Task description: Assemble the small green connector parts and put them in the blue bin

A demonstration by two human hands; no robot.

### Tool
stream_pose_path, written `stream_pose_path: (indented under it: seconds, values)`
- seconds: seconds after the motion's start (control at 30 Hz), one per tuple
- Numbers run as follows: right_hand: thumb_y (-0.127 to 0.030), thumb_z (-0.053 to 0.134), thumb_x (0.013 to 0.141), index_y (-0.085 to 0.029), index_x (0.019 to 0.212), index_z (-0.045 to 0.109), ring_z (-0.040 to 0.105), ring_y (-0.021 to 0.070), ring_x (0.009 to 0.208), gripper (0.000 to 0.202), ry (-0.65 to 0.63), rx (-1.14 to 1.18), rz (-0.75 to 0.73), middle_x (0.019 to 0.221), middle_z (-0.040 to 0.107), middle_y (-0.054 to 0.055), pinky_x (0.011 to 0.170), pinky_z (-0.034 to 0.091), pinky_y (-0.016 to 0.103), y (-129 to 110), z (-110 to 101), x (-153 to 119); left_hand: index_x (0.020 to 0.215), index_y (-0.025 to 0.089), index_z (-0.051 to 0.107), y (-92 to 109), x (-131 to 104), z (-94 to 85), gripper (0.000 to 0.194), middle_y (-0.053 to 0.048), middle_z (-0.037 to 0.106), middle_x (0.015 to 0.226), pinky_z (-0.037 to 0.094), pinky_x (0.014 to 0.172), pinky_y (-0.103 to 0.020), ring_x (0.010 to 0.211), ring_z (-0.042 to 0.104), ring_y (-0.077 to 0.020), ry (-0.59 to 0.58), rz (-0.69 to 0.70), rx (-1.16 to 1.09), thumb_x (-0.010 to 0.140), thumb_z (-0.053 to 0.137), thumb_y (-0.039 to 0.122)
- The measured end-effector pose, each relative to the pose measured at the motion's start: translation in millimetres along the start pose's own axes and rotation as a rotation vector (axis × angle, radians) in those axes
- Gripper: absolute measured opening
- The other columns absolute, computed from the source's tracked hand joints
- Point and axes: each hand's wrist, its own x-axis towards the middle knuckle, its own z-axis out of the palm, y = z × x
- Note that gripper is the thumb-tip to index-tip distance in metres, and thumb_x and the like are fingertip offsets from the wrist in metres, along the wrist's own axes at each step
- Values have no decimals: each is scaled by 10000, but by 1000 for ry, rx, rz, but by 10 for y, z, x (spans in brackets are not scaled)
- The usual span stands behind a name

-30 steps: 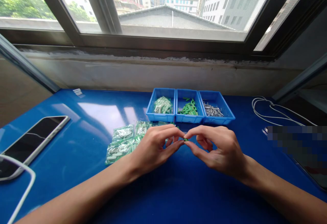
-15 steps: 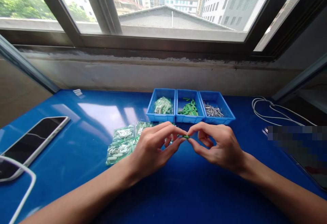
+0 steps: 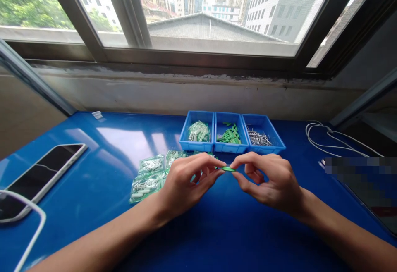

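Observation:
A small green piece (image 3: 228,169) is pinched between my two hands above the blue table. My left hand (image 3: 189,185) grips its left end between thumb and fingertip. The other end is between the thumb and forefinger of my right hand (image 3: 270,177). Behind the hands stand three blue bins: the left one (image 3: 196,146) holds clear packets, the middle one (image 3: 231,148) green pieces, and the right one (image 3: 263,149) thin metal pieces. Several filled plastic packets (image 3: 147,183) lie beside my left hand, which partly hides them.
At the left lies a phone (image 3: 40,177) near a white cable (image 3: 39,228). On the right are a coiled white cable (image 3: 310,133) and a dark device (image 3: 372,206), partly blurred out. A window frame (image 3: 198,59) runs above the table's back edge.
My right hand has moved slightly right, away from my left, so more of the green piece shows between the fingertips. The whole view has shifted slightly.

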Motion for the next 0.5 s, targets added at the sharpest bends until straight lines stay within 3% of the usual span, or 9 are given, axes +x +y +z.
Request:
stream_pose_path:
  seconds: [0.17,0.4,0.5]
  values:
    - [-181,658,935,-158,971,698,443,65,444,58,-100,12,14,565,480,-84,479,370,190,81,21,2,987,143,724,1,-6,11,59,12,649,696,441,512,-179,524,522,-74,8,22,53,943,685,143]
    - [-227,656,929,-175,956,711,447,84,452,80,87,-274,184,556,445,-81,529,393,211,228,-115,122,993,149,704,-5,29,-27,144,-30,735,795,520,546,-199,592,654,-108,103,-179,14,994,570,203]
    - [-252,651,926,-157,1025,721,499,110,495,153,61,-386,267,590,507,-53,556,393,236,313,-141,179,991,147,699,-4,49,-29,163,-37,739,807,534,544,-210,600,671,-118,93,-224,-7,994,554,222]
